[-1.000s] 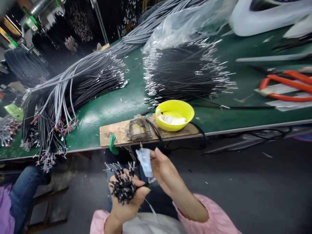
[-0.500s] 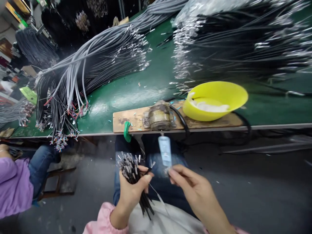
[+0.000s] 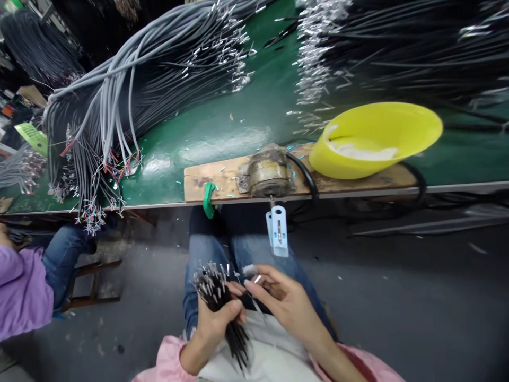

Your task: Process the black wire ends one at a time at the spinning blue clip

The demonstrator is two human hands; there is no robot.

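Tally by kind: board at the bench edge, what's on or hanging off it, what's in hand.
Wooden board: 1
Yellow bowl: 1
Green clamp: 1
Metal block: 1
Pale blue hanging piece: 1
Black wire bundle, in left hand: 1
Total: 6

A green table (image 3: 222, 127) carries grey cables (image 3: 119, 90) on the left and a pile of black wires (image 3: 397, 48) at the back right. At its front edge a wooden board (image 3: 214, 180), held by 1 green clamp (image 3: 208, 199), bears a wrapped device (image 3: 268, 172) and a yellow bowl (image 3: 358, 167), with a pale blue tag (image 3: 278, 231) hanging below. A person in purple (image 3: 22, 292) sits far left.
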